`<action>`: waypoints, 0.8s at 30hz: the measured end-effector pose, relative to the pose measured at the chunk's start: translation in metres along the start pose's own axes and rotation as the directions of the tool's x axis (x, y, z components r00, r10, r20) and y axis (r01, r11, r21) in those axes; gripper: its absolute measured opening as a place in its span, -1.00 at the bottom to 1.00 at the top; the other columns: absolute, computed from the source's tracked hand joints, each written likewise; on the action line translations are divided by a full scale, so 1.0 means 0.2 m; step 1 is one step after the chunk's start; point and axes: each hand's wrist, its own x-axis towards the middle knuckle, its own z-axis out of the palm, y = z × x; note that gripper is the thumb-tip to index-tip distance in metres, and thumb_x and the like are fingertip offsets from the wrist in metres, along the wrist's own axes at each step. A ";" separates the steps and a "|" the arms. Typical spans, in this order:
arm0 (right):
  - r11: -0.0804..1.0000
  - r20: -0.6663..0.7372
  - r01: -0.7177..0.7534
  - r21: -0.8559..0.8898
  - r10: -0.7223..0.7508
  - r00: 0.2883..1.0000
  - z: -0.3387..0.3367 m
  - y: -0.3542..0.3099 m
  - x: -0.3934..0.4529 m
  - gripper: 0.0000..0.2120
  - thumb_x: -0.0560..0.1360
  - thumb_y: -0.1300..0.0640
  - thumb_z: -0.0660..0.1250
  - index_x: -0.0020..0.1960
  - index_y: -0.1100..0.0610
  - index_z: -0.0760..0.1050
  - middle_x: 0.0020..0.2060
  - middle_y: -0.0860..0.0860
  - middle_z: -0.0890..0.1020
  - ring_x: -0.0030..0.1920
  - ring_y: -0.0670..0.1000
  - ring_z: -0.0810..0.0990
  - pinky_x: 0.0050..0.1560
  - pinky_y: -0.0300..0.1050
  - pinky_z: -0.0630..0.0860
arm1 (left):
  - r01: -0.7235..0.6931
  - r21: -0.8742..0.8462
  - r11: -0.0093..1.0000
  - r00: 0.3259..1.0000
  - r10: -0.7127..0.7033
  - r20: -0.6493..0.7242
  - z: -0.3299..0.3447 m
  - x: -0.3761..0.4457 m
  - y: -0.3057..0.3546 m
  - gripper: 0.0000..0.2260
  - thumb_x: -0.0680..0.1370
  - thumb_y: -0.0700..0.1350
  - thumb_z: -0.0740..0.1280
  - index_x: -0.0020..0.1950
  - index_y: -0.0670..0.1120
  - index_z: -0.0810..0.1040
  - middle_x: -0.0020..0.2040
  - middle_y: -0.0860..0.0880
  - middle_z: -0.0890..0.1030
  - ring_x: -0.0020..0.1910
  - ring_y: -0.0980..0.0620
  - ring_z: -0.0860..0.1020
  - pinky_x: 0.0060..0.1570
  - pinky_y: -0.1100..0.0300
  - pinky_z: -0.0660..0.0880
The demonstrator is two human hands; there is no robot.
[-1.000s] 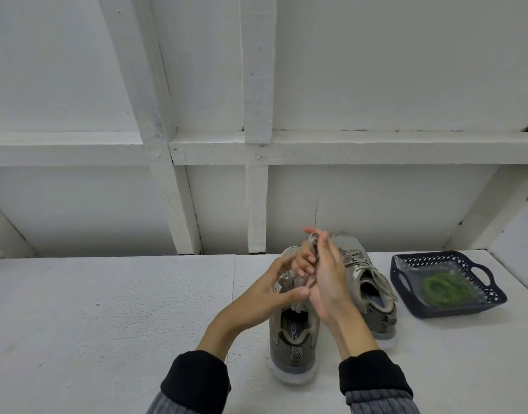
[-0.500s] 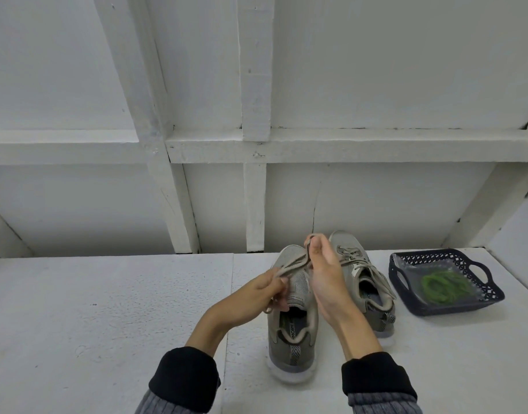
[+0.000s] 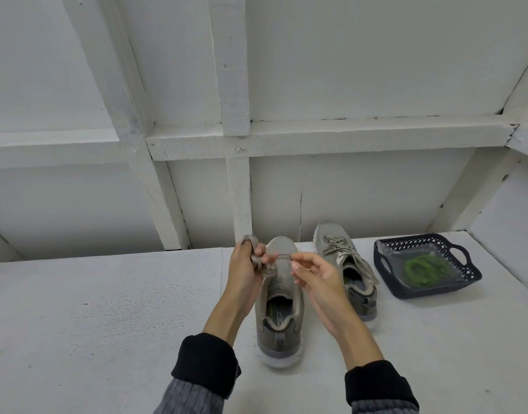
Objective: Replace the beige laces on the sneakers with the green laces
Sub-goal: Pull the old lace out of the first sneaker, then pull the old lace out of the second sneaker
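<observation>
Head view shows the beige lace bunched in your left hand, whose fingers curl round the gathered loops above the toe of the near sneaker. A short stretch of it runs across to your right hand, where thumb and forefinger pinch its end and the other fingers stay loosely spread. The near sneaker stands on the white table with no lace in it. Just beside it on the right, the second sneaker carries its beige lace. Farther right, the green laces lie coiled in a dark basket.
</observation>
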 end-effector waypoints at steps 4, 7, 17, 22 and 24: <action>0.994 -0.199 0.049 -0.098 -0.068 0.978 -0.21 -0.04 -0.03 -0.85 0.52 0.37 0.29 -0.01 0.18 0.57 -0.18 0.07 0.63 -0.20 -0.05 0.57 -0.22 -0.29 0.52 | -0.026 0.432 0.901 0.999 0.011 0.035 0.10 -0.03 -0.13 -0.87 0.68 -0.15 0.05 -0.07 -0.09 0.22 -0.39 0.05 0.31 -0.55 0.18 0.23 -0.60 0.33 0.21; 0.929 -0.321 0.086 -0.359 -0.210 0.923 -0.48 -0.06 -0.08 -0.84 0.54 0.32 0.29 -0.07 0.10 0.58 -0.18 0.01 0.65 -0.14 -0.06 0.61 -0.18 -0.34 0.52 | -0.163 0.611 0.775 0.977 0.040 0.210 0.24 -0.08 -0.31 -0.89 0.69 -0.13 0.05 0.07 0.09 0.28 -0.36 0.11 0.38 -0.51 0.20 0.28 -0.52 0.35 0.25; 0.736 -0.529 -0.169 -0.656 -0.288 0.799 -1.51 -0.11 -0.34 -0.81 0.56 0.33 0.22 0.00 0.16 0.59 -0.15 0.01 0.65 -0.10 -0.03 0.59 -0.21 -0.48 0.41 | -0.334 0.881 0.334 0.882 -0.220 0.418 0.86 -0.30 -1.22 -0.74 0.68 -0.10 0.01 0.29 -0.01 0.40 0.13 0.05 0.50 0.13 0.05 0.47 0.10 0.15 0.38; 0.697 -0.523 -0.245 -0.674 -0.216 0.825 -1.76 -0.08 -0.39 -0.80 0.58 0.32 0.20 0.01 0.14 0.57 -0.12 -0.01 0.63 -0.12 -0.12 0.56 -0.21 -0.53 0.39 | -0.428 0.897 0.108 0.887 -0.139 0.440 0.89 -0.25 -1.59 -0.73 0.56 -0.28 0.08 0.22 -0.07 0.33 0.12 -0.05 0.47 0.05 -0.09 0.42 0.12 0.07 0.45; 0.673 -0.497 -0.260 -0.693 -0.184 0.848 -1.81 -0.05 -0.38 -0.81 0.58 0.32 0.21 0.00 0.12 0.57 -0.12 -0.04 0.62 -0.12 -0.15 0.55 -0.19 -0.54 0.39 | -0.481 0.876 -0.027 0.872 -0.116 0.475 0.91 -0.24 -1.66 -0.71 0.55 -0.29 0.13 0.21 -0.03 0.40 0.15 -0.02 0.44 0.08 -0.07 0.36 0.11 0.10 0.38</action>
